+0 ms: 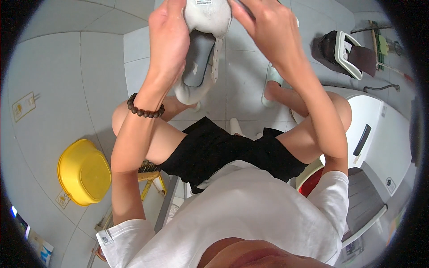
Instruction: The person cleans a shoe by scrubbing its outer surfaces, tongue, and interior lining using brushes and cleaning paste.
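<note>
A white shoe (194, 94) is held up at the top edge of the view, its opening toward me. The grey insole shows inside, and the padded white tongue (208, 20) with a small label is pulled outward. Along one side of the opening runs a strip with eyelets; no lace is seen in it. My left hand (167, 33) is closed around the shoe's left side, with a dark bead bracelet on that wrist. On the other side my right hand (268, 29) is closed, its thumb against the tongue. A dark sliver shows between its fingers; the fingertips are partly cut off.
A yellow basin (85, 172) hangs on the tiled wall at left. To the right stand a white washing machine (380, 134) and a red basin (311, 182). A bin with a dark bag (328, 51) is farther off. My slippered feet rest on the tiles.
</note>
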Action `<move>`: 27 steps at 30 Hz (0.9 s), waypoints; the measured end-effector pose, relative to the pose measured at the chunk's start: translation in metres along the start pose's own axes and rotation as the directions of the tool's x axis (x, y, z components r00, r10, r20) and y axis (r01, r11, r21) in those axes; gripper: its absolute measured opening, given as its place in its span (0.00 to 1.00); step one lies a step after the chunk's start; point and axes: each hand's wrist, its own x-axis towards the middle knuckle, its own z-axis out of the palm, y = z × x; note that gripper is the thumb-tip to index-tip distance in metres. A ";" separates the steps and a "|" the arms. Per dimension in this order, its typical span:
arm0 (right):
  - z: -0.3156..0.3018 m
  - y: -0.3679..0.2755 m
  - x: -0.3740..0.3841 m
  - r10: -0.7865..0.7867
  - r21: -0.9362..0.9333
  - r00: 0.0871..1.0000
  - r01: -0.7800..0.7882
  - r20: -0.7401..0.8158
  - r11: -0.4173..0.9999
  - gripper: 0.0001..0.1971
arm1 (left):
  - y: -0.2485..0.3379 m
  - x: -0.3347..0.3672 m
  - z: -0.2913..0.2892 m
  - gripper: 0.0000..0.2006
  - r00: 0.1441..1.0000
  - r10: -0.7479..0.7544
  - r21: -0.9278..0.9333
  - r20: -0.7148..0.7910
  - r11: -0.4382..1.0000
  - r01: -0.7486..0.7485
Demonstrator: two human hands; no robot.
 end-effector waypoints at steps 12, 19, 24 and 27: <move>0.001 -0.010 -0.008 -0.109 0.098 0.993 0.106 0.032 0.990 0.34 | -0.009 0.007 -0.020 0.18 0.993 0.000 0.150 -0.114 0.989 0.017; -0.006 -0.004 0.002 -0.020 -0.054 1.000 0.020 0.002 0.998 0.33 | -0.007 0.010 -0.017 0.18 0.994 0.013 0.193 -0.111 0.981 0.008; 0.004 -0.013 -0.011 -0.140 0.003 0.989 0.140 0.052 0.990 0.34 | -0.001 0.010 -0.017 0.17 0.977 -0.027 0.117 -0.212 0.992 0.053; -0.002 -0.005 0.001 -0.071 0.033 0.997 0.071 0.005 0.997 0.35 | -0.005 0.008 -0.014 0.17 0.981 0.048 0.183 -0.190 0.983 -0.013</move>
